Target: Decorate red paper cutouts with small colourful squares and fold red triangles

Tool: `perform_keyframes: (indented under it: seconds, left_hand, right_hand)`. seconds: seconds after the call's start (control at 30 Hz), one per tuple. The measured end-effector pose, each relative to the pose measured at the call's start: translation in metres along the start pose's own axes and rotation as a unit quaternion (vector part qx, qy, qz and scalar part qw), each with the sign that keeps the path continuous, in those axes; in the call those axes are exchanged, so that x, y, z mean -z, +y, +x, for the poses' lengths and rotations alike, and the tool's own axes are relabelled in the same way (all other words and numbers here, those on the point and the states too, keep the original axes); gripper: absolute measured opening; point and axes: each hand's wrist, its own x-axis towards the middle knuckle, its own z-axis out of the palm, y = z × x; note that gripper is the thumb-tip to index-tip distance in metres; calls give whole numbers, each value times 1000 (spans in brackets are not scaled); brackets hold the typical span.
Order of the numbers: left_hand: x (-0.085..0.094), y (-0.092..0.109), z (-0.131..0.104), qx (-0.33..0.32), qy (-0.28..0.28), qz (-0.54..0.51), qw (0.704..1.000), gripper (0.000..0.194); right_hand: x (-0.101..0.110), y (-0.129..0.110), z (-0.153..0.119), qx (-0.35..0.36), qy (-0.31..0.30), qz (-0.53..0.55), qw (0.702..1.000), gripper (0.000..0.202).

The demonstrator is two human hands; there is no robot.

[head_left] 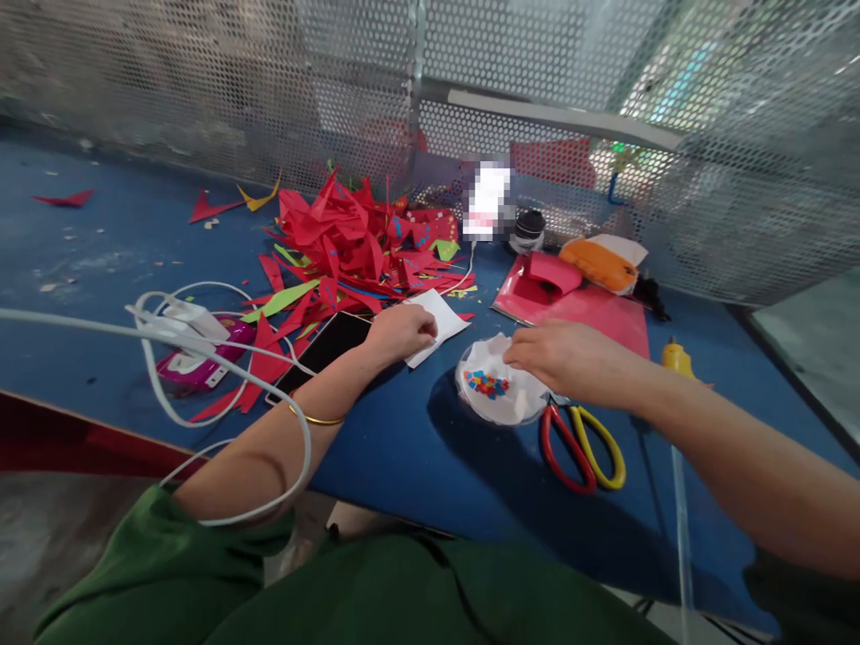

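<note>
My left hand (401, 333) is closed at the near left part of a folded piece of white paper (447, 324), its curled fingers against it. My right hand (564, 356) has its fingertips pinched together over the right side of a round clear dish (514, 414); whatever is between them is too small or hidden to make out. White lining covers the inside of the dish, where small red, blue and orange pieces (487, 385) lie in a heap. Scissors (583, 448) with one red and one yellow handle lie just below my right hand, blades partly hidden by the dish.
A pile of red paper cut-outs (356, 237) spreads behind my left hand. A black phone (329, 345) lies under my left forearm, near a purple power strip (205, 363) with white cables. Pink sheets (605, 318), an orange pouch (597, 264) and a yellow glue gun (677, 358) are at right.
</note>
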Motion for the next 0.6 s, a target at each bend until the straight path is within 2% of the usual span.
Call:
perform_keyframes:
  seconds: [0.23, 0.4, 0.6]
  left_hand:
    - [-6, -4, 3, -20, 1, 10, 1000, 20]
    - [-2, 2, 1, -39, 0, 45, 998, 20]
    - [1, 4, 0, -28, -1, 67, 997, 22]
  right_hand:
    - [11, -10, -17, -19, 47, -19, 999, 30]
    - [7, -16, -29, -24, 64, -23, 997, 28]
    - [3, -18, -37, -45, 90, -19, 995, 28]
